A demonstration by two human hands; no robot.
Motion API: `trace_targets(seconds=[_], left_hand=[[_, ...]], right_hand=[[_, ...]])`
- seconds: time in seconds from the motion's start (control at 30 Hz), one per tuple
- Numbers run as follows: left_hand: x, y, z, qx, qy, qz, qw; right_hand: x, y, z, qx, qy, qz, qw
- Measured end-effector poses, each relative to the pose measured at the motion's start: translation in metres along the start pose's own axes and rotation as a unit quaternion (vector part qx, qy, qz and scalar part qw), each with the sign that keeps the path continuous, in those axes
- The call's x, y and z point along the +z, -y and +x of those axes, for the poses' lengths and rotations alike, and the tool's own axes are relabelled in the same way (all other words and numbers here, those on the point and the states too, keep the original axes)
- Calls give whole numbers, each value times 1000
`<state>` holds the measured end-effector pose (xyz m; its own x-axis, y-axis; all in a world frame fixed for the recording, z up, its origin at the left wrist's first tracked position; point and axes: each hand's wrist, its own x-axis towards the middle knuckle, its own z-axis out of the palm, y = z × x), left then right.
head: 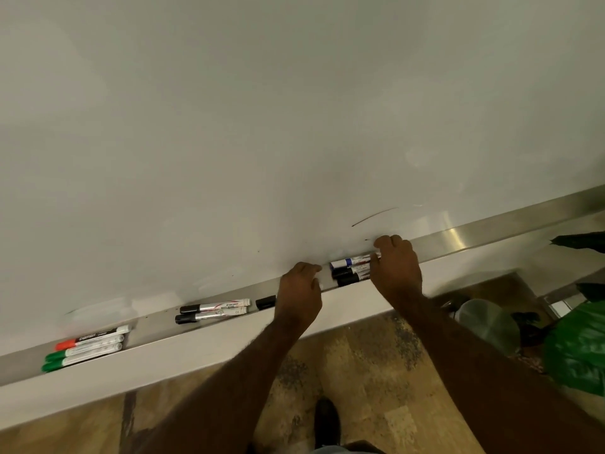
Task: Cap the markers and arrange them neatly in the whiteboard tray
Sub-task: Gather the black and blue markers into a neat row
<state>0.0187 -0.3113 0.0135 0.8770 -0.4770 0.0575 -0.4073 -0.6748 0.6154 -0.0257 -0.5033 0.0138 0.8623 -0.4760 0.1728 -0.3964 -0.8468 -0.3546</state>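
At the whiteboard tray, two bare hands square up a small cluster of markers.

Right hand (394, 268) curls over the cluster (352, 270), fingers pinching the white barrels; one blue and two black caps point toward the left hand. Left hand (300, 291) rests on the tray (458, 239) lip just beside those caps, fingers bent and holding nothing that can be seen. Further left in the tray lie a loose black cap (265, 303), then two black markers (212, 310), then a red and two green markers (86, 348) (all seemingly capped). Likely risk: a hard nudge could roll a marker over the shallow front lip to the floor (360, 355), and the loose cap could be overlooked.
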Motion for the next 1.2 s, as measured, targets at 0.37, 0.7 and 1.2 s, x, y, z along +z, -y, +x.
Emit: trace_targets(seconds=[0.37, 0.7, 1.2], left_hand=[[-81, 120, -72, -158, -156, 200, 954], [-85, 137, -85, -196, -108, 101, 969], [-48, 86, -64, -108, -82, 62, 989]], right_hand=[[52, 82, -46, -272, 190, -42, 942], [40, 88, -23, -231, 194, 19, 953], [53, 122, -49, -66, 139, 67, 986]])
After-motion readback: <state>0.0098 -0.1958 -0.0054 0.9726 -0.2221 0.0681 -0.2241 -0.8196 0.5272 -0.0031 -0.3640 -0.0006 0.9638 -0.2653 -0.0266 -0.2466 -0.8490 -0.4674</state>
